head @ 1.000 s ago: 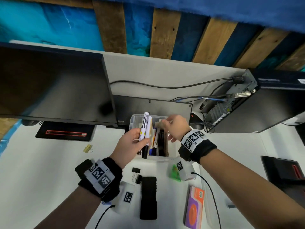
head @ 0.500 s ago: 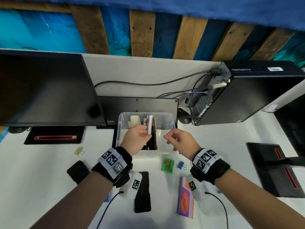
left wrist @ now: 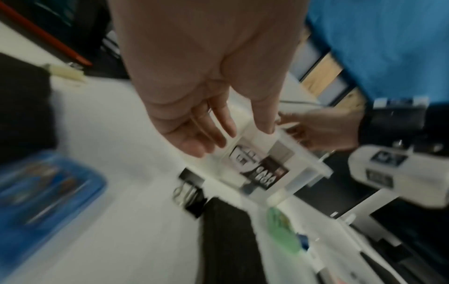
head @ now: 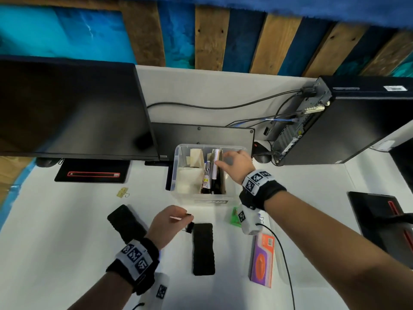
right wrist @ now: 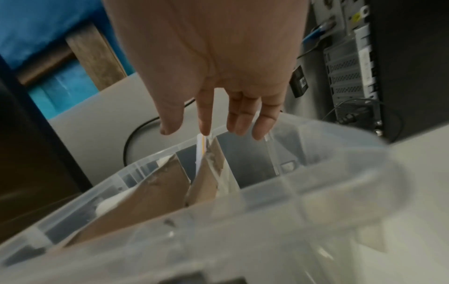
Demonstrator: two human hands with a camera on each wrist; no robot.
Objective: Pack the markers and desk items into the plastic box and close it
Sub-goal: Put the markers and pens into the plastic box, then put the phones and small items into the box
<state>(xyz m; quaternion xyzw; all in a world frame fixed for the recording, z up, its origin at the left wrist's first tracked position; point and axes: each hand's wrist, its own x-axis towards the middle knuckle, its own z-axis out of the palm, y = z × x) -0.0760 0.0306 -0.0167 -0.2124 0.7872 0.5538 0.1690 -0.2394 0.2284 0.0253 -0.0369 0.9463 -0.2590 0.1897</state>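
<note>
The clear plastic box (head: 176, 166) stands at mid-desk with several markers (head: 207, 175) lying inside beside a brown cardboard divider (right wrist: 209, 173). My right hand (head: 220, 161) reaches into the box, fingers straight, and its index fingertip touches the top of the divider (head: 220, 180). My left hand (head: 187, 218) hovers near the desk in front of the box, fingers relaxed and holding nothing, just above black binder clips (head: 189, 228). The left wrist view shows the same clips (left wrist: 192, 192) on the desk under the hand (left wrist: 226, 138).
A black eraser (head: 203, 249) lies in front of the box and a second black pad (head: 125, 222) to its left. A green item (head: 235, 217), an orange-purple pack (head: 261, 260) and a yellow clip (head: 122, 192) lie around. A monitor (head: 67, 108) and a computer case (head: 335, 126) stand behind.
My left hand let go of the markers in the box and drew back to the desk above the binder clips. My right hand moved from the box's front into the box.
</note>
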